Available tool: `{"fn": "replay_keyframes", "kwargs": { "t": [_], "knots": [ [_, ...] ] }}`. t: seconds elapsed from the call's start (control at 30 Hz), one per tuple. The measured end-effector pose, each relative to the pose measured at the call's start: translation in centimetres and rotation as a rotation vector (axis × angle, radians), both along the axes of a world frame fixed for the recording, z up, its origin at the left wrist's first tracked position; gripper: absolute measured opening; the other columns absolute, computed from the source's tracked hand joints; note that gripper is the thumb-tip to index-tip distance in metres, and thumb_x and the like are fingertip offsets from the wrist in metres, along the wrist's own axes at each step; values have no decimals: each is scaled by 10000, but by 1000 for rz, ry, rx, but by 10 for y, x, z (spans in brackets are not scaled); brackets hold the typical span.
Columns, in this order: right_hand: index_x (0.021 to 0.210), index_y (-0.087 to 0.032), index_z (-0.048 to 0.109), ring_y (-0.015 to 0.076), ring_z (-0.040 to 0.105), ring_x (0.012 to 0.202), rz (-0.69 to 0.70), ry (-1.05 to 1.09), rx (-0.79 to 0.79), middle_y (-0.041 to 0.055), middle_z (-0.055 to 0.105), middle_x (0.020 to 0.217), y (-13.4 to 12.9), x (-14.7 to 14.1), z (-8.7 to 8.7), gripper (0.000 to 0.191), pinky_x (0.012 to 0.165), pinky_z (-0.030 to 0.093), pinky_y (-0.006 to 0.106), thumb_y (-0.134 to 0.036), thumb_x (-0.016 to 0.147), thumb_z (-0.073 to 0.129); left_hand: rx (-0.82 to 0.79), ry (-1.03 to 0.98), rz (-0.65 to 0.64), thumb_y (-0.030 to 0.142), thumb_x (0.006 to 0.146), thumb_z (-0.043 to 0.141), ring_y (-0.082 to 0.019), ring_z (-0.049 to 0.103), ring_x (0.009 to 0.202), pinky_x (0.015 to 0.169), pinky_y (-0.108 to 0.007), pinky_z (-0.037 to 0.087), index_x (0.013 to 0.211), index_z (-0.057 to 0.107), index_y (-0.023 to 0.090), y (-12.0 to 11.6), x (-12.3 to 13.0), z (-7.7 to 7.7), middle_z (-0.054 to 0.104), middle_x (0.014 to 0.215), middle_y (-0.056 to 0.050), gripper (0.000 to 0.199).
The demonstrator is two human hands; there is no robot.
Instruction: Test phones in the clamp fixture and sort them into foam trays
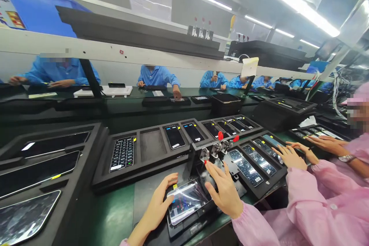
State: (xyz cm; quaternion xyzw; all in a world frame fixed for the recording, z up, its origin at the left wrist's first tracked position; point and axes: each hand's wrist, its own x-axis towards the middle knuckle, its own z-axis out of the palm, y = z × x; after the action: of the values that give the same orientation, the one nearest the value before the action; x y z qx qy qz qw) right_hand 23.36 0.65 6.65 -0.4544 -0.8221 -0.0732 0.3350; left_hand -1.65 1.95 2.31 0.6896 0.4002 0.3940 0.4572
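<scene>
A smartphone [188, 203] lies screen up in a black clamping fixture [198, 219] on the bench, a yellow tab at its far left corner. My left hand [154, 207] is at the phone's left end, thumb at the screen's edge and fingers stretched out beyond the tab. Over the fixture's right part is my right hand [226, 190], fingers extended and thumb apart. Its fingertips meet the red tip [205, 162] of the nearest toggle clamp [204, 155]. Two more clamps with red handles [220, 135] stand behind it. My right hand partly hides the phone's right end.
Black foam trays [100, 169] with phones lie behind and left of the fixture. Another tray [261, 188] stands close on the right, where a co-worker's hands [291, 157] reach in. A white shelf beam [103, 52] crosses above; people in blue sit beyond.
</scene>
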Motion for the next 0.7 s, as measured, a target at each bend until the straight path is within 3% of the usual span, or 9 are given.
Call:
{"fn": "replay_keyframes", "kwargs": {
  "t": [0.1, 0.2, 0.3, 0.37, 0.43, 0.53, 0.63, 0.7],
  "knots": [
    [1291, -179, 388, 221, 538, 1093, 12, 184, 71, 94, 586, 1162, -11, 2, -7, 456, 1040, 242, 576, -168, 839, 446, 8, 30, 5, 211, 833, 467, -215, 488, 1154, 1012, -385, 336, 1243, 418, 271, 1, -1, -3, 457, 1318, -61, 417],
    [1137, -207, 499, 215, 598, 911, -46, 429, 194, 61, 649, 928, -29, 3, -31, 334, 951, 353, 559, -130, 822, 419, -62, -4, 10, 240, 855, 439, -219, 486, 1157, 998, -391, 351, 1236, 420, 284, 1, -2, -2, 454, 1322, -52, 383],
    [978, -239, 547, 207, 577, 682, -185, 609, 256, 23, 593, 697, -47, 0, -56, 223, 743, 462, 486, -145, 822, 418, -128, -58, 28, 237, 862, 405, -225, 496, 1150, 982, -396, 369, 1226, 422, 291, -1, -3, -2, 451, 1330, -40, 369],
    [900, -263, 563, 198, 544, 595, -274, 647, 252, 11, 552, 642, -56, -3, -62, 180, 592, 472, 412, -163, 832, 430, -124, -31, 47, 232, 864, 388, -223, 514, 1132, 974, -397, 382, 1224, 431, 290, -1, -3, 1, 463, 1323, -38, 368],
    [888, -289, 582, 205, 564, 637, -295, 589, 209, 17, 580, 719, -61, -3, -55, 135, 527, 474, 368, -210, 838, 485, -47, 47, 77, 239, 866, 388, -219, 522, 1125, 969, -390, 397, 1221, 445, 282, 2, -3, 9, 485, 1306, -43, 361],
    [984, -299, 583, 212, 576, 888, -260, 489, 156, 27, 593, 1010, -58, 4, -31, 169, 651, 520, 355, -335, 820, 570, 215, 329, 162, 220, 860, 387, -197, 473, 1178, 996, -360, 384, 1163, 497, 258, 22, -3, 29, 486, 1304, -42, 325],
    [1045, -276, 562, 213, 539, 999, -236, 487, 162, 36, 555, 1124, -41, 29, -2, 247, 749, 512, 376, -362, 815, 581, 360, 568, 277, 191, 855, 361, -182, 390, 1242, 1054, -383, 304, 1126, 524, 253, 65, -6, 48, 449, 1326, -35, 322],
    [1072, -269, 555, 207, 536, 1008, -229, 494, 174, 30, 543, 1143, -25, 60, 16, 252, 785, 501, 387, -369, 841, 538, 359, 644, 350, 186, 857, 347, -218, 348, 1266, 1053, -490, 262, 1151, 521, 257, 102, -9, 55, 436, 1334, -55, 349]
  ]
}}
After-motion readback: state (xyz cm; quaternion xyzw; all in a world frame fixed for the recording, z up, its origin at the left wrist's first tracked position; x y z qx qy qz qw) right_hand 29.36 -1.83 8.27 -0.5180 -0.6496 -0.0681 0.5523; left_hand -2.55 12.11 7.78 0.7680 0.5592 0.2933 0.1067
